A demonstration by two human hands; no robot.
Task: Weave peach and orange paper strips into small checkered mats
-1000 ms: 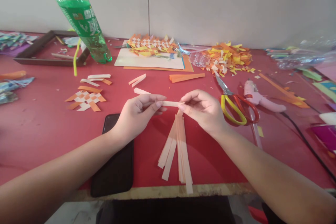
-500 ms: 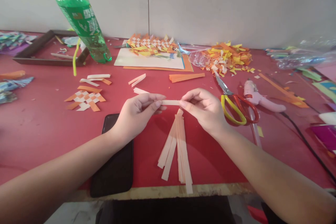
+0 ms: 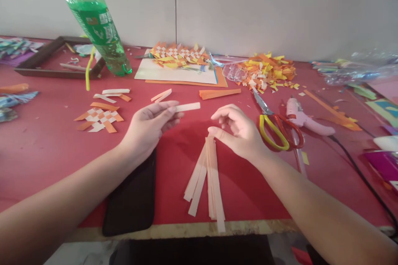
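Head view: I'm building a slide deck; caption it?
Left hand holding a pale strip, open right hand by fanned strips.

I note one green plastic bottle (image 3: 98,29) standing beside a dark brown rectangular frame (image 3: 52,73), and one black slab-shaped phone (image 3: 132,196).

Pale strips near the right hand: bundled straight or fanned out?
Fanned out: the pale strips overlap at top, their lower ends spread.

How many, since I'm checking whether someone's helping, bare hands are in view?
2: the left hand, holding a short, flat cream paper strip, and the right hand, at the top end of fanned long pale-peach paper strips. No others show.
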